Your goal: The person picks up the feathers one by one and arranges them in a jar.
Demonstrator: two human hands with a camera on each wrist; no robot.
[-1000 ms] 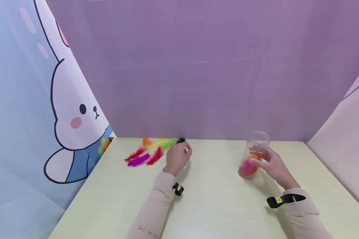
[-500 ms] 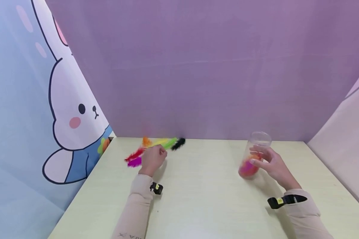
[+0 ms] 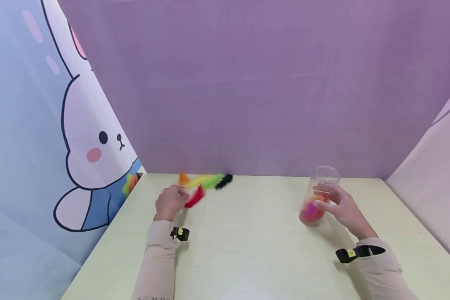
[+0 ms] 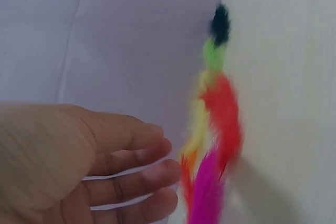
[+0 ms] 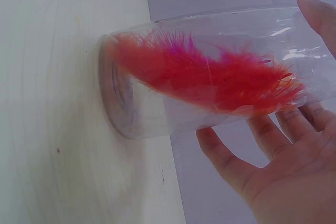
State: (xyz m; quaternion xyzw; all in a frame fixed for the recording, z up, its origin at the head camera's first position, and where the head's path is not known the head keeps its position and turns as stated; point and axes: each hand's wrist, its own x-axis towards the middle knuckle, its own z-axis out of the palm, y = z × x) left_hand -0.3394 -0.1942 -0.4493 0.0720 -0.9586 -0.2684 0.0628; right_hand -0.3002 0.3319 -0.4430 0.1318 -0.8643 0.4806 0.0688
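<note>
My left hand [image 3: 170, 202] is over the left end of a group of feathers, fingers loosely bent with nothing between them. A red feather [image 3: 196, 197] lies just right of the fingertips. Behind it run an orange feather [image 3: 183, 179], a yellow one [image 3: 199, 181], a green one [image 3: 212, 181] and a black one [image 3: 223, 181]. In the left wrist view a magenta feather [image 4: 207, 198] shows near the fingers; the hand hides it in the head view. My right hand [image 3: 343, 208] grips a clear jar [image 3: 325, 175] around its side. Red, orange and magenta feathers [image 5: 210, 82] lie inside it.
The pale table [image 3: 247, 250] meets a purple cloth backdrop [image 3: 262, 104] right behind the feathers. A blue cloth with a rabbit drawing [image 3: 93, 154] hangs at the left, and a pale cloth [image 3: 438, 179] on the right.
My left hand has moved left from the black feather, past the front red one, to the left end of the group. My right hand and the jar have stayed almost still.
</note>
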